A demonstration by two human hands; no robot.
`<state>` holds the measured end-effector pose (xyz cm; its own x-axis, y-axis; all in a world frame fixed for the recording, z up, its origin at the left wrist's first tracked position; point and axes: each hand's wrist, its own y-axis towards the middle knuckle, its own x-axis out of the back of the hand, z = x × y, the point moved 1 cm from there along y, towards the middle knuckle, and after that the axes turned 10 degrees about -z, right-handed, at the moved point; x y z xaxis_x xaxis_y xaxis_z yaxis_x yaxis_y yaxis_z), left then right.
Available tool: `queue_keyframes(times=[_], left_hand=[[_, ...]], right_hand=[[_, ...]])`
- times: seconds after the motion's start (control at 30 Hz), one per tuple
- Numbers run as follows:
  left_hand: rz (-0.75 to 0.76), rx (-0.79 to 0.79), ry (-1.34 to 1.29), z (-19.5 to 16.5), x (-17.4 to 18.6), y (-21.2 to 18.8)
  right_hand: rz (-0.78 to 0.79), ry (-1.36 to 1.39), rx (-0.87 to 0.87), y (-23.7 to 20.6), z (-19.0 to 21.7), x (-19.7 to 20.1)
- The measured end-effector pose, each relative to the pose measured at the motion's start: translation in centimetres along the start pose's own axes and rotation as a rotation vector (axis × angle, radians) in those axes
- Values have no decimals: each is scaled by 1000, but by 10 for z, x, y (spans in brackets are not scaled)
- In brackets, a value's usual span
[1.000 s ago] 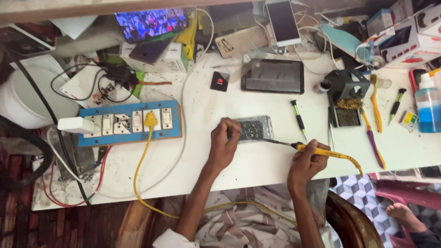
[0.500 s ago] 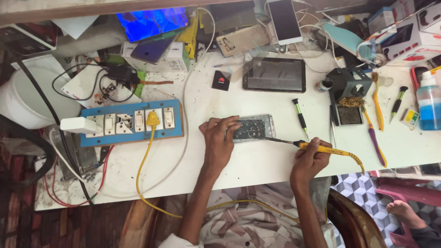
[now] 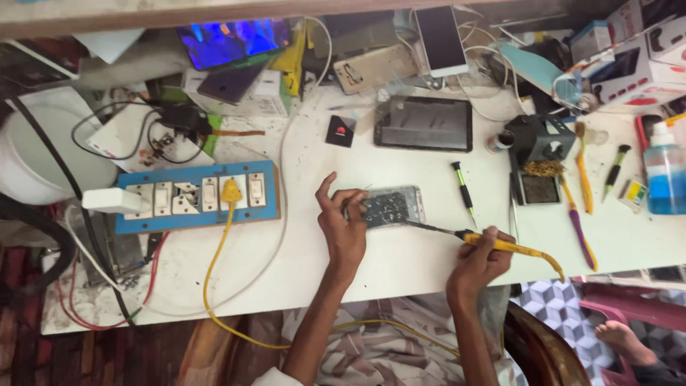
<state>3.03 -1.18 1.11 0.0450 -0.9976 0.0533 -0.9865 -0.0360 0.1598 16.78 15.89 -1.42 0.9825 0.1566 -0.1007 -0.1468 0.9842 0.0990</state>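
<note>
An opened phone [image 3: 391,206] with its bare circuit board showing lies on the white worktable [image 3: 400,264]. My left hand [image 3: 343,225] pinches its left edge, the index finger raised. My right hand [image 3: 480,261] grips a yellow-handled soldering iron [image 3: 500,245]. The iron's dark tip reaches left and touches the phone's lower right corner. A yellow cord trails right from the handle.
A blue switchboard [image 3: 193,196] with a yellow plug sits at left. A dark tablet [image 3: 427,124], a soldering-iron stand [image 3: 537,161], a green screwdriver [image 3: 463,183], brushes and a blue bottle [image 3: 664,175] lie beyond. Phones, boxes and cables crowd the far edge. Someone's bare foot [image 3: 620,336] shows at lower right.
My left hand has shifted slightly on the phone and the index finger has lifted. The iron's tip stays at the phone's right side.
</note>
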Motion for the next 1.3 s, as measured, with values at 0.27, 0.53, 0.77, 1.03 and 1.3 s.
queue_keyframes(times=[0.27, 0.53, 0.77, 1.03, 1.3], left_hand=[[-44, -60, 44, 11, -13, 15], [189, -19, -101, 22, -7, 17], [141, 20, -80, 25, 2, 27], [182, -3, -47, 22, 6, 24], [199, -81, -13, 8, 8, 14]], right_hand=[[8, 9, 13, 11, 2, -5], [46, 20, 68, 5, 4, -6], [-21, 42, -4, 1, -1, -11], [7, 3, 5, -3, -3, -5], [5, 11, -32, -7, 14, 1]])
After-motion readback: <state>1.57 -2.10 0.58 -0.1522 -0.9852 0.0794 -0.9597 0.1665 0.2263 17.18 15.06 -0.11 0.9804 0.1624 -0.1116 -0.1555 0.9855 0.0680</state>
